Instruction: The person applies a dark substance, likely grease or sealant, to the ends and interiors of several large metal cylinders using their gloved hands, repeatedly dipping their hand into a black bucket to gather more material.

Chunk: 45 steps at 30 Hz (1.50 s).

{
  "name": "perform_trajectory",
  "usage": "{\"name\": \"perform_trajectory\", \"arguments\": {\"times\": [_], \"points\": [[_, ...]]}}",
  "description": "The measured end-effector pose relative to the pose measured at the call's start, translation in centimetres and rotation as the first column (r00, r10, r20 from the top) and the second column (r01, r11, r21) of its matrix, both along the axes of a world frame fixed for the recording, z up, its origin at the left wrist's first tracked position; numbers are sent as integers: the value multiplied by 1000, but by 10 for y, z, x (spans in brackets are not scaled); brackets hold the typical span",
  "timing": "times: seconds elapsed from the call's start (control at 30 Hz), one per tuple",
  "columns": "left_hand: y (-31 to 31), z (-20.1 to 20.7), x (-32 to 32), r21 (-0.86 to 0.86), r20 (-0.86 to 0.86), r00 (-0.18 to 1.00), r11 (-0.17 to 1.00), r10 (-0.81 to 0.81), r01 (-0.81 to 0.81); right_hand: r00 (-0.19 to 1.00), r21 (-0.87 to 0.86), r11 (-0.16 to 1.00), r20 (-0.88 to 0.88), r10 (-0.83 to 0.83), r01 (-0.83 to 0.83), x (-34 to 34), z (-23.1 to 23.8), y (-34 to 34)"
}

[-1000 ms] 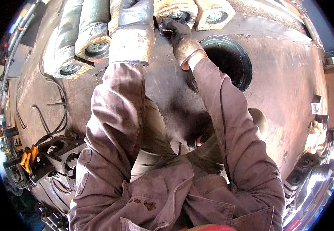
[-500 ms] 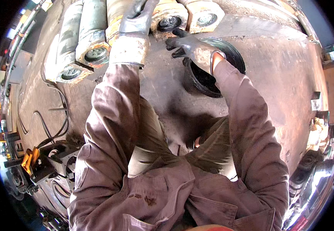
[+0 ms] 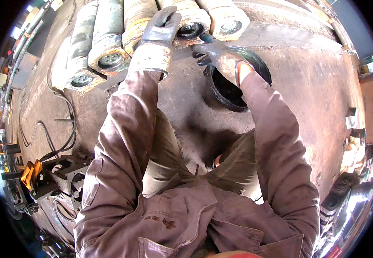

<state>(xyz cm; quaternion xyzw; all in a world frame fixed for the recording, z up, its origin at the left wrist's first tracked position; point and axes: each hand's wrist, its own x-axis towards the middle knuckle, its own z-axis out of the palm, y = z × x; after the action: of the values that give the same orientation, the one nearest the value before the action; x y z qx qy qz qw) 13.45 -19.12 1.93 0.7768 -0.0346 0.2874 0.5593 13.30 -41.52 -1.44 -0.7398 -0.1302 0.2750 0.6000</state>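
Gloved left hand [image 3: 162, 26] clamped over a rusty steel cylinder end [image 3: 193, 30] at 12 o'clock; gloved right hand [image 3: 220, 56], fingers pinched, works its bolt hole. Next move likely demands steady alignment

Few such things show. At three o'clock, near the right rim, a small pale rectangular tag or plate [image 3: 351, 118] stands on the rusty surface. At about two o'clock a green and white boxlike package [image 3: 369, 64] sits by the edge, too blurred to tell more. No screens show.
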Motion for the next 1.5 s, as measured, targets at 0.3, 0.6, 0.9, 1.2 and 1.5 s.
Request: {"name": "perform_trajectory", "arguments": {"times": [0.3,0.6,0.9,1.2,1.5], "points": [[27,-19,6,262,133,991,964,13,-48,952,-132,983,293,-83,126,-56,51,58],[8,-19,10,142,69,997,989,-47,37,904,-290,953,425,47,87,-35,38,32],[18,-19,5,218,30,988,966,-150,140,981,-3,985,89,175,-175,7,6,12],[-9,-40,25,205,83,983,968,-165,145,993,-697,708,-79,83,-115,-9,41,-102],[-2,-11,11,508,-17,997,860,76,-57,845,-928,202,-175,506,-313,-95,72,-33]]}}
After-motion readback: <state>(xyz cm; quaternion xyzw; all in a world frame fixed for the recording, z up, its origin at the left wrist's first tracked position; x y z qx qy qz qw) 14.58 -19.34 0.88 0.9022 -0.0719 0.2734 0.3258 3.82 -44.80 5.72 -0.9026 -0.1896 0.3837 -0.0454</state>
